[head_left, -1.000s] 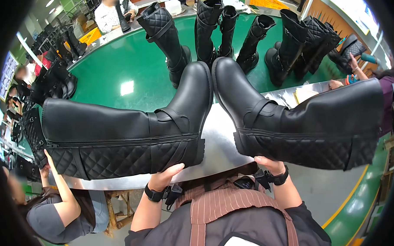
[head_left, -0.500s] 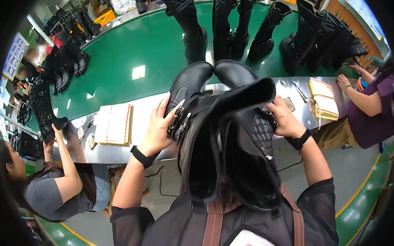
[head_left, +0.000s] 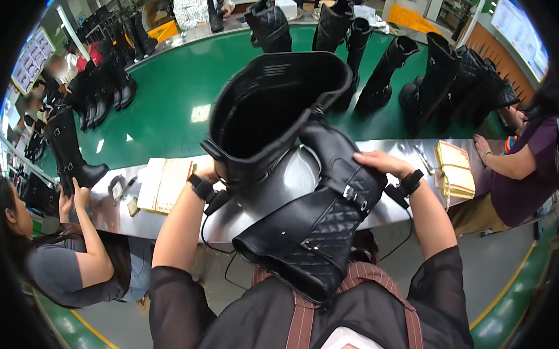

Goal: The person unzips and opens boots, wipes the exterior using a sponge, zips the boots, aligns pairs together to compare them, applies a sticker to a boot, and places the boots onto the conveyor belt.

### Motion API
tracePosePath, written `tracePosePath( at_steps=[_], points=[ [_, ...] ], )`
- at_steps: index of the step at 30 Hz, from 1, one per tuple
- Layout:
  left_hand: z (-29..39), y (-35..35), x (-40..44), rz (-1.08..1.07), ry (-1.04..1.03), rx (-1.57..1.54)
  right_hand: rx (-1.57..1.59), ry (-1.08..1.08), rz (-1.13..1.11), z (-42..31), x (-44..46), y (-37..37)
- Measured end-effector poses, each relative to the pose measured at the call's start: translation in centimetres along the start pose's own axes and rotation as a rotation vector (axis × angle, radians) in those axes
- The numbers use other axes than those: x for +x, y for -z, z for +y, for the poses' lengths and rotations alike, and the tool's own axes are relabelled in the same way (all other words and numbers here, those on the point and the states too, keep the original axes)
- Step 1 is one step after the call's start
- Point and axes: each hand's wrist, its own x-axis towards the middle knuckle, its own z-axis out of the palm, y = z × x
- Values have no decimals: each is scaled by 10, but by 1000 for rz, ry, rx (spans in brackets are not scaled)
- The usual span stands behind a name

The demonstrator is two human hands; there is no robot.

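Two black boots are in front of me at the metal table edge. The boot on the left (head_left: 271, 107) stands with its wide opening tilted up towards me. My left hand (head_left: 207, 171) is at that boot's near left side, its fingers mostly hidden behind the shaft. The boot on the right (head_left: 324, 219) lies with its quilted shaft slanting down and left, close to my chest. Its buckled straps face up. My right hand (head_left: 387, 164) grips it near the ankle, thumb on top and fingers out of sight.
Several black boots (head_left: 381, 75) stand on the green table surface (head_left: 166, 92). Tied paper stacks lie left (head_left: 165, 184) and right (head_left: 456, 168). A co-worker at left (head_left: 79, 261) holds a boot (head_left: 69, 151); another person (head_left: 525, 160) stands at right. Black cords hang from my wristbands.
The left boot has swung upright, its opening now above the table. The right boot's shaft has turned to the left, showing its quilting and buckles. My view has tilted slightly up.
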Motion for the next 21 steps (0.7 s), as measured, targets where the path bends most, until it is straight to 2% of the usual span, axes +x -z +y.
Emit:
tracePosePath(
  at_steps=[3,6,8,15,17,21],
  points=[
    [6,-7,-18,-82,25,-243,7,8,-8,4,2,-2],
    [11,-19,-19,-203,197,-564,113,-7,-25,-1,-1,-3],
    [1,-40,-22,-148,119,-844,126,37,4,4,-7,-6],
    [25,-79,-40,14,62,-974,-215,405,297,34,-42,-18],
    [17,-85,-33,-195,91,-1165,-336,450,375,44,-43,-19],
    [44,-104,-41,-208,30,-1230,-425,517,425,73,-26,-11]
  ],
)
